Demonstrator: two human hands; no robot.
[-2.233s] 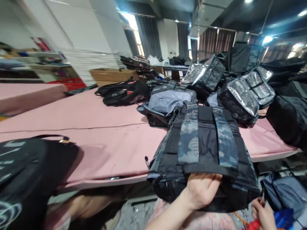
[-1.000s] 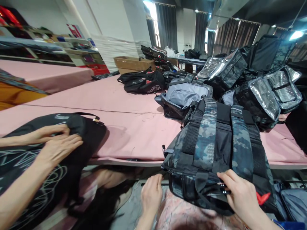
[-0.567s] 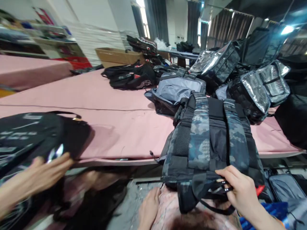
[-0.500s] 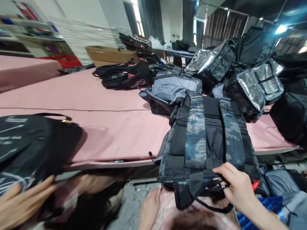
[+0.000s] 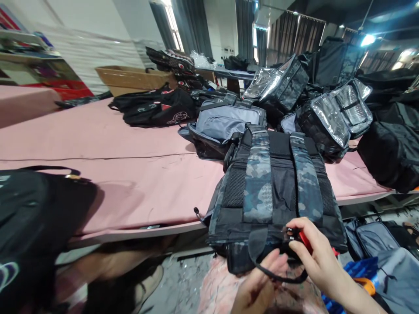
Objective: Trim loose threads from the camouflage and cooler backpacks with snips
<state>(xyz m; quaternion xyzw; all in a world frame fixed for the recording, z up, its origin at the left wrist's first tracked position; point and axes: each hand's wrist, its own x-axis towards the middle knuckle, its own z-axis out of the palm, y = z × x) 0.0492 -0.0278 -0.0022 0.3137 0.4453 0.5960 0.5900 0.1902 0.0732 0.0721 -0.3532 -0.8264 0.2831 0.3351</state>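
Observation:
A black backpack with blue-grey camouflage straps lies with its strap side up, overhanging the front edge of a pink-covered table. My right hand is closed at its near end. Thumb and forefinger pinch a small glossy black piece, and a red object shows within the same hand; its kind is unclear. Below, a black webbing loop hangs from the backpack. My left hand is at this loop with fingers stretched out, and the webbing crosses in front of them.
An open bag with grey lining lies behind the backpack. Silver-lined bags are piled to the right. A black bag stands at the left, beside another person's arm. Grey bags lie low at the right.
My left hand has come up from beneath the backpack to the webbing loop. My right hand has turned, showing more red in its grip. The other person's hand at the left has left view.

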